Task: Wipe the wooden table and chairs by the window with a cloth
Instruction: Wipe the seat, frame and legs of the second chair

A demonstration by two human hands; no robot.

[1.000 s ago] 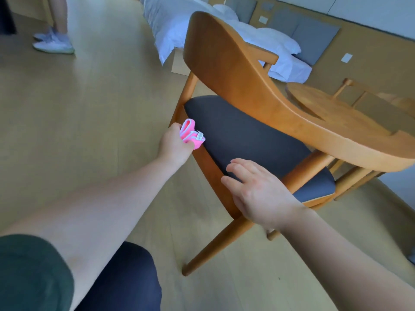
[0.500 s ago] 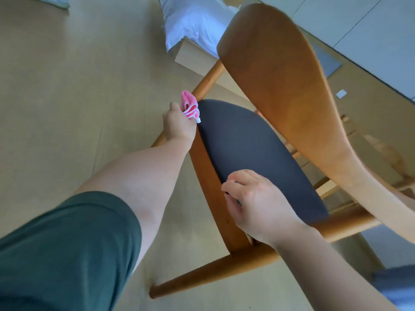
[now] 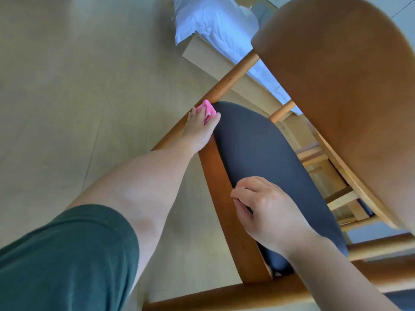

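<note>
A wooden chair (image 3: 336,90) with a dark grey seat cushion (image 3: 265,162) fills the right side, its curved backrest close to the camera. My left hand (image 3: 199,129) grips a folded pink cloth (image 3: 206,110) and presses it on the wooden seat rail at the far corner, where the back leg meets the seat. My right hand (image 3: 265,212) rests on the near edge of the cushion with its fingers curled against it, beside the wooden side rail (image 3: 224,198).
A bed with white sheets (image 3: 213,23) and a light wooden base stands beyond the chair. Pale wood floor (image 3: 78,86) stretches out on the left. More wooden rungs and legs (image 3: 332,189) show under the backrest on the right.
My left hand slid the pink cloth along the seat rail to its far corner. The view tipped closer and lower over the chair. My right hand stayed on the cushion's edge, fingers curling.
</note>
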